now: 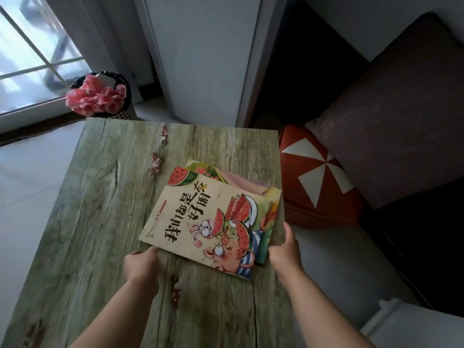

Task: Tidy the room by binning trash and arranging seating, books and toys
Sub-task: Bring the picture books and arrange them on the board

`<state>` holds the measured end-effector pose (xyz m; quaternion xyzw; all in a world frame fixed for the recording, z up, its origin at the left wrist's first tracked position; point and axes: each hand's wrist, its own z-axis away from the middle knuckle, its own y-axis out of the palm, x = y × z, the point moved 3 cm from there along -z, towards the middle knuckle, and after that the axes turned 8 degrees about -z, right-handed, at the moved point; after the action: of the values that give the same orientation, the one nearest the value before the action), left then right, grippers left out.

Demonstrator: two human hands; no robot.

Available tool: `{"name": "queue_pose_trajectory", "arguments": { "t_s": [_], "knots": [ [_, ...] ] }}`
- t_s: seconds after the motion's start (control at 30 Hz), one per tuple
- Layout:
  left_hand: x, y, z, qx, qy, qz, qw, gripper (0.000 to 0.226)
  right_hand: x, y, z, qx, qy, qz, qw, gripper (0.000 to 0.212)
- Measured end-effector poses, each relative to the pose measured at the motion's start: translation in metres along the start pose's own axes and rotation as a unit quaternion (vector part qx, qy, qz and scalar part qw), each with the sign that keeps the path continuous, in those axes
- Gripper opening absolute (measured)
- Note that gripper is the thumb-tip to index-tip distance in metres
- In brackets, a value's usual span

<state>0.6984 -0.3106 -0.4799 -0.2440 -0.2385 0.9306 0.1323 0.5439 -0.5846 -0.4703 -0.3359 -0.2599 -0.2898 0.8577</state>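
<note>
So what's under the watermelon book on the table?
Under the watermelon book, edges of other picture books poke out at the far and right sides; their covers are mostly hidden, their number unclear.

Two bare forearms are visible, without sleeves. The left hand [141, 266] and right hand [286, 254] apparently carry no rings.

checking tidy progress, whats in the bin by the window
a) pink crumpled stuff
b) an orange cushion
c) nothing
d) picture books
a: the black bin beside the window is stuffed with pink crumpled material bulging over its rim, while the books lie on the table.
</note>
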Motion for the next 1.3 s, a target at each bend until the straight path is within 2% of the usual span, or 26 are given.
{"name": "queue_pose_trajectory", "arguments": {
  "t_s": [0.07, 0.17, 0.27, 0.47, 0.67, 0.8, 0.93, 1.03, 1.17, 1.3],
  "knots": [
    [0.007, -0.001, 0.02, 0.016, 0.011, 0.003, 1.0, 0.051, -0.005, -0.011, 0.009, 0.009, 0.0, -0.007, 1.0, 0.08],
    [0.023, -0.001, 0.065, 0.055, 0.023, 0.028, 0.998, 0.023, -0.014, -0.037, 0.023, 0.03, 0.007, -0.013, 0.999, 0.076],
    [0.042, 0.003, 0.117, 0.111, 0.033, 0.081, 0.99, 0.027, -0.024, -0.069, 0.041, 0.058, -0.012, -0.013, 0.998, 0.072],
    [0.077, 0.006, 0.24, 0.147, 0.031, 0.189, 0.97, 0.033, -0.017, -0.158, 0.099, 0.106, -0.066, -0.017, 0.992, 0.06],
    [0.098, -0.019, 0.327, 0.173, 0.054, 0.24, 0.954, 0.031, -0.003, -0.227, 0.158, 0.125, -0.107, -0.041, 0.985, 0.058],
    [0.101, -0.04, 0.363, 0.188, 0.064, 0.257, 0.946, 0.018, 0.009, -0.249, 0.195, 0.137, -0.126, -0.04, 0.982, 0.056],
    [0.107, -0.069, 0.373, 0.187, 0.064, 0.272, 0.942, 0.032, 0.014, -0.241, 0.221, 0.148, -0.133, -0.041, 0.979, 0.056],
    [0.12, -0.086, 0.349, 0.176, 0.05, 0.277, 0.943, 0.033, 0.007, -0.216, 0.229, 0.137, -0.137, -0.015, 0.981, 0.055],
    [0.138, -0.114, 0.299, 0.145, 0.022, 0.262, 0.954, 0.016, -0.013, -0.174, 0.229, 0.14, -0.106, 0.012, 0.984, 0.052],
    [0.151, -0.126, 0.235, 0.126, 0.005, 0.251, 0.96, 0.011, -0.044, -0.127, 0.204, 0.13, -0.079, 0.033, 0.988, 0.052]
  ]
}}
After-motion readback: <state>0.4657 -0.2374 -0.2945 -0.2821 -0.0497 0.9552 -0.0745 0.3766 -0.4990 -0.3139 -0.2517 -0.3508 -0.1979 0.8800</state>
